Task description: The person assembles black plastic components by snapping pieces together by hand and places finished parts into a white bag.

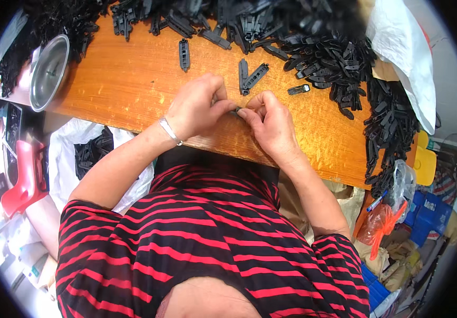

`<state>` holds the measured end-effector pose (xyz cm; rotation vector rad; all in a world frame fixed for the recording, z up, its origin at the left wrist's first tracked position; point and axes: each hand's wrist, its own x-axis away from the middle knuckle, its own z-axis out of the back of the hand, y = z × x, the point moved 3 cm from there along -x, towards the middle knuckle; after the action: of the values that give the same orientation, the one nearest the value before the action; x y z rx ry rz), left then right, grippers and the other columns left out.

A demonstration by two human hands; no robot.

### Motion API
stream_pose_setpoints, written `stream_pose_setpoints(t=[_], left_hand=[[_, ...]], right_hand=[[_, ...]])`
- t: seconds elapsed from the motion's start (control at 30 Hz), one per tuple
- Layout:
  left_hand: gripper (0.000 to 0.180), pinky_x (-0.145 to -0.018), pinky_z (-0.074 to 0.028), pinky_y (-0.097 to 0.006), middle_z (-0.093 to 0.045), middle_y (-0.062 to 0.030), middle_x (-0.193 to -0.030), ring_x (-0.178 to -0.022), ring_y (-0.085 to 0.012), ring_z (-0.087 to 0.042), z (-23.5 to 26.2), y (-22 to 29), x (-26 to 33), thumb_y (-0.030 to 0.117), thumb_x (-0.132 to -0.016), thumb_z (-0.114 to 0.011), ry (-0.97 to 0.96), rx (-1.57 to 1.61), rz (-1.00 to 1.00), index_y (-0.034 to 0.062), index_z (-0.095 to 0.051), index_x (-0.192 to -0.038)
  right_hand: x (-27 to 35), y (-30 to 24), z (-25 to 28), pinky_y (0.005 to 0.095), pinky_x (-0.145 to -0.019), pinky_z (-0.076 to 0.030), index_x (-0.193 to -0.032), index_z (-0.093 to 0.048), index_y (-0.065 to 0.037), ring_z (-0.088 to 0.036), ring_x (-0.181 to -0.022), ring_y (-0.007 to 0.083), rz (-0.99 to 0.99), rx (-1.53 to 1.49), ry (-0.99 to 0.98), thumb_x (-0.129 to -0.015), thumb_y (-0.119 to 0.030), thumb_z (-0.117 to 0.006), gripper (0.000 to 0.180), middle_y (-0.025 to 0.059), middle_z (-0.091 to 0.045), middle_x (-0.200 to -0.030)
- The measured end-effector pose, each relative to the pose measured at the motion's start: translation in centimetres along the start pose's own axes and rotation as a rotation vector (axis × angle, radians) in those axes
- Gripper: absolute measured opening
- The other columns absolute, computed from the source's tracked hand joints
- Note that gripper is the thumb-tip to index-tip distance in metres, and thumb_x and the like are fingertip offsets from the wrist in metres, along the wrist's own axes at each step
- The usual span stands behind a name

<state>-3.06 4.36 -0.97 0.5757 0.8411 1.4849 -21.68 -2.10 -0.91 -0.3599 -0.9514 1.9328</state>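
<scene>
Over the front part of the wooden table [133,74], my left hand [201,106] and my right hand [272,123] meet with fingertips pinched together. Between them is a small dark plastic piece [237,109], mostly covered by the fingers, so its exact kind is hidden. Just beyond my fingers, two slim black plastic parts [255,78] lie in a V shape, their ends close together. Farther off to the left lies a single slotted black part [184,55]. A shorter black piece with a lighter end [298,89] rests to the right of my right hand.
Large heaps of black plastic parts [324,58] line the table's far and right sides. A round metal bowl [50,73] stands tilted at the left edge. Below left, a white sack [64,143] holds more black parts. White sheeting [403,53] hangs at the far right.
</scene>
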Motion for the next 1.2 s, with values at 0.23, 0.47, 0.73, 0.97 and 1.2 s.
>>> stream_pose_setpoints(t=[0.23, 0.47, 0.73, 0.97, 1.2], left_hand=[[0.026, -0.060, -0.043, -0.035, -0.057, -0.0043, -0.074, -0.067, -0.0154, -0.055, 18.0, 0.3, 8.0, 0.016, -0.084, -0.084, -0.427, -0.126, 0.259, 0.0029, -0.061, -0.081], [0.020, -0.063, -0.045, -0.026, -0.063, -0.0011, -0.084, -0.071, -0.0089, -0.057, 15.6, 0.6, 5.2, 0.016, -0.090, -0.080, -0.245, -0.150, 0.214, 0.0025, -0.069, -0.099], [0.028, -0.076, -0.056, -0.045, -0.070, -0.0138, -0.092, -0.087, -0.0341, -0.071, -0.7, 2.4, -7.3, 0.031, -0.091, -0.078, 0.052, -0.317, -0.139, 0.0064, -0.074, -0.103], [0.027, -0.073, -0.056, -0.046, -0.072, -0.0135, -0.085, -0.081, -0.0337, -0.071, -2.9, 2.0, -9.9, 0.031, -0.089, -0.079, -0.030, -0.397, -0.033, 0.0043, -0.073, -0.088], [0.023, -0.056, -0.045, -0.021, -0.065, 0.0046, -0.076, -0.063, -0.0039, -0.060, 1.3, 0.3, -8.4, 0.027, -0.096, -0.081, -0.090, 0.496, 0.313, 0.0064, -0.070, -0.094]], right_hand=[[1.6, 4.2, 4.4, 0.0306, -0.061, -0.050, -0.094, -0.070, -0.003, -0.059, -0.064, 0.0096, -0.097, -0.236, 0.053, -0.095, -0.020, -0.079, 0.019, 0.0033, -0.066, -0.070], [-1.7, 3.8, 7.8, 0.0389, -0.065, -0.054, -0.104, -0.070, -0.005, -0.070, -0.069, 0.0262, -0.041, 0.160, 0.313, -0.097, -0.030, -0.078, 0.026, 0.0109, -0.072, -0.077], [-1.1, 2.7, 5.5, 0.0494, -0.067, -0.057, -0.104, -0.063, -0.009, -0.070, -0.078, 0.0393, 0.206, 0.506, 0.325, -0.097, -0.018, -0.073, 0.015, 0.0159, -0.069, -0.096], [2.2, 0.2, 3.6, 0.0477, -0.064, -0.058, -0.099, -0.060, -0.007, -0.070, -0.077, 0.0376, 0.422, 0.440, 0.112, -0.091, -0.002, -0.065, 0.011, 0.0151, -0.058, -0.094], [1.9, -1.1, 3.1, 0.0452, -0.072, -0.060, -0.098, -0.063, -0.006, -0.071, -0.091, 0.0339, 0.563, 0.476, -0.036, -0.088, 0.000, -0.061, 0.012, 0.0108, -0.064, -0.103]])
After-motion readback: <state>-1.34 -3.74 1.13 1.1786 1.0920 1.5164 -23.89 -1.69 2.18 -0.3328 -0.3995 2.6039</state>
